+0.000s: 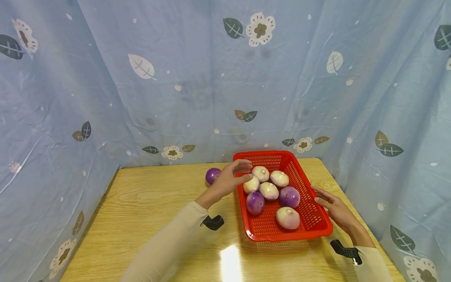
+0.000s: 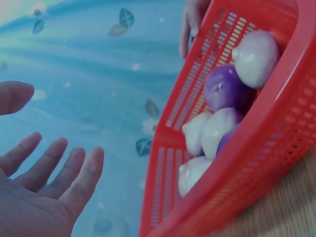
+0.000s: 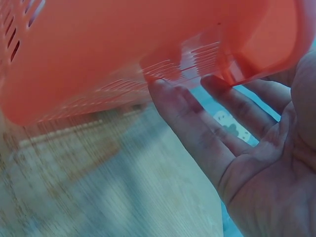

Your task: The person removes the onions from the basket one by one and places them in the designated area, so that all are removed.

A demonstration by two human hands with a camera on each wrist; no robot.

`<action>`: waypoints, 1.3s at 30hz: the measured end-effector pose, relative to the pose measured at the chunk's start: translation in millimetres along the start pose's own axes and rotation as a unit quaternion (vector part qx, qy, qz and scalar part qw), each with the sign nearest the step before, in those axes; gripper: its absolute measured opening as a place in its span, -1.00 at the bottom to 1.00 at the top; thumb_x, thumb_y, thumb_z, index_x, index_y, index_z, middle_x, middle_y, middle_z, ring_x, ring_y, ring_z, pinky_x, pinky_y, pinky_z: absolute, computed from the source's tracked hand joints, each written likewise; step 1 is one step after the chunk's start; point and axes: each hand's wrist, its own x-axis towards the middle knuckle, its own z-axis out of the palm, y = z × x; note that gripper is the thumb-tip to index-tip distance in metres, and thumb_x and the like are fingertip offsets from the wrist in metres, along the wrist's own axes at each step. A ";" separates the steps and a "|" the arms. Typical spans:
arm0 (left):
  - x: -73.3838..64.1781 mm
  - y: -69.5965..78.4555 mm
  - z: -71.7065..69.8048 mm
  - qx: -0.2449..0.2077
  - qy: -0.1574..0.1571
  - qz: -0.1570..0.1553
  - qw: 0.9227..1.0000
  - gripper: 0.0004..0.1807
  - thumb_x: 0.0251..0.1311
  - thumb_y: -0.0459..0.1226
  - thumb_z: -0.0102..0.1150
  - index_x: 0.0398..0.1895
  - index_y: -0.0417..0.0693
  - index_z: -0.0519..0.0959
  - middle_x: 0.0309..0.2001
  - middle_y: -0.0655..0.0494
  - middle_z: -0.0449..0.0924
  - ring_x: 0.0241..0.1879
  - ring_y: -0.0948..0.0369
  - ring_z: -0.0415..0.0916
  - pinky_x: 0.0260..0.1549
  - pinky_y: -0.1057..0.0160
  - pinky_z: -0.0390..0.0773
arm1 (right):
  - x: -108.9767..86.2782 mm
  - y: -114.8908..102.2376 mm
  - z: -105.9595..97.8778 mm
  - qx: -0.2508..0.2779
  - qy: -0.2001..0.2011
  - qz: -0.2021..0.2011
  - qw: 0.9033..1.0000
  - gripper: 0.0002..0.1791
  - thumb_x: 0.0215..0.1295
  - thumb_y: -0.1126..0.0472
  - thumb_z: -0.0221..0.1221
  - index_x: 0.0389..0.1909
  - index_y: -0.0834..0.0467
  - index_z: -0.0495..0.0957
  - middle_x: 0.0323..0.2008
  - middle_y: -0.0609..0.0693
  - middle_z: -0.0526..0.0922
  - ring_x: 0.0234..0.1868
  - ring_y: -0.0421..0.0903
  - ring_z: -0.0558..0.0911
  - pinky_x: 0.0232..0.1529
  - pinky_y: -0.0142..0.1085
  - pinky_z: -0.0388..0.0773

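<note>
A red plastic basket [image 1: 267, 237] with slotted walls stands on the table and holds several glossy round onions, some whitish like the front onion [image 1: 288, 218], some purple like the left one [image 1: 255, 203]. Over the basket's left rim is my left hand [image 1: 230, 178], fingers spread and nothing in them; the left wrist view shows its bare palm. Just left of that hand, a purple onion [image 1: 212, 176] lies on the table, partly covered by it. At the right rim, my right hand [image 1: 332, 207] touches the basket's outer side with nearly straight fingertips [image 3: 160, 89], thumb by the rim.
The wooden table [image 1: 151, 203] runs out to the left and in front of the basket. A blue curtain [image 1: 197, 98] with leaf and flower prints hangs behind and along both sides. Black wrist mounts [image 1: 213, 222] sit on both forearms.
</note>
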 end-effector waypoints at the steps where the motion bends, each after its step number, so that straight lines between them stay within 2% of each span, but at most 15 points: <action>1: 1.2 -0.1 2.9 0.002 -0.005 0.001 1.000 -0.53 0.29 -0.24 0.23 0.25 -0.05 0.42 0.24 -0.05 0.50 0.27 -0.03 0.46 0.22 0.08 0.51 | -0.1 0.4 0.0 0.000 -0.001 0.000 1.000 -0.34 0.53 0.08 -0.03 0.54 0.13 0.01 0.10 -0.53 0.41 0.03 -0.47 0.58 -0.06 -0.29 0.67; 5: 4.4 0.6 15.2 0.020 -0.025 -0.006 0.999 -0.54 0.29 -0.24 0.22 0.25 -0.05 0.44 0.24 -0.07 0.51 0.26 -0.06 0.46 0.19 0.12 0.54 | 0.3 1.1 0.0 0.000 -0.002 0.000 1.000 -0.34 0.54 0.08 -0.03 0.54 0.15 0.01 0.10 -0.54 0.41 0.03 -0.48 0.58 -0.05 -0.31 0.67; 10: 9.9 1.3 31.5 0.050 -0.047 -0.021 0.997 -0.54 0.27 -0.23 0.23 0.24 -0.06 0.46 0.20 0.00 0.55 0.23 0.01 0.50 0.14 0.19 0.57 | 1.6 0.9 0.1 0.007 -0.002 -0.004 1.000 -0.35 0.54 0.10 -0.05 0.53 0.18 0.01 0.09 -0.53 0.44 0.02 -0.45 0.60 -0.07 -0.31 0.67; 19: 22.4 -1.7 58.1 0.069 -0.071 -0.049 0.994 -0.57 0.24 -0.21 0.27 0.18 -0.04 0.52 0.12 0.04 0.61 0.15 0.09 0.58 0.09 0.31 0.58 | 1.9 1.9 -1.0 0.014 -0.009 -0.005 1.000 -0.35 0.55 0.11 -0.05 0.54 0.18 0.00 0.10 -0.52 0.45 0.02 -0.42 0.60 -0.07 -0.29 0.68; 25: 32.6 -5.5 69.8 0.009 -0.092 -0.111 0.989 -0.61 0.23 -0.25 0.26 0.14 0.00 0.55 0.12 0.01 0.62 0.01 0.25 0.61 0.02 0.21 0.64 | 1.7 2.6 -1.3 0.018 -0.008 -0.005 1.000 -0.35 0.55 0.11 -0.05 0.54 0.18 0.00 0.10 -0.51 0.46 0.02 -0.39 0.62 -0.08 -0.27 0.68; 28: 37.7 -7.3 74.2 -0.024 -0.104 -0.135 0.985 -0.61 0.23 -0.29 0.26 0.14 -0.05 0.54 0.14 -0.09 0.60 0.00 0.21 0.62 0.07 0.08 0.63 | 1.9 2.2 -1.2 0.020 -0.007 -0.005 1.000 -0.35 0.54 0.11 -0.05 0.54 0.18 0.00 0.11 -0.51 0.46 0.02 -0.39 0.62 -0.08 -0.27 0.68; 31: 42.2 -10.0 78.6 -0.011 -0.101 -0.151 0.983 -0.59 0.20 -0.27 0.29 0.14 -0.05 0.55 0.11 -0.05 0.62 0.02 0.19 0.61 0.09 0.11 0.61 | 1.8 2.2 -1.3 0.015 -0.007 -0.006 1.000 -0.34 0.54 0.10 -0.05 0.54 0.18 0.00 0.11 -0.52 0.45 0.02 -0.42 0.61 -0.07 -0.28 0.68; 35: 47.5 -15.5 86.2 0.028 -0.085 -0.166 0.982 -0.54 0.15 -0.21 0.36 0.14 -0.02 0.56 0.06 0.06 0.65 0.02 0.24 0.59 0.03 0.27 0.60 | 1.3 2.3 -1.4 0.012 -0.009 -0.005 1.000 -0.34 0.54 0.10 -0.04 0.54 0.17 0.00 0.10 -0.53 0.43 0.03 -0.44 0.59 -0.07 -0.28 0.68; 39: 49.6 -18.9 94.5 0.020 -0.085 -0.187 0.979 -0.57 0.15 -0.22 0.36 0.11 0.04 0.57 0.12 0.01 0.62 -0.16 0.27 0.58 -0.03 0.16 0.64 | 1.0 2.4 -1.7 0.014 -0.011 -0.005 1.000 -0.34 0.54 0.10 -0.05 0.54 0.17 0.00 0.11 -0.53 0.43 0.04 -0.44 0.59 -0.06 -0.28 0.67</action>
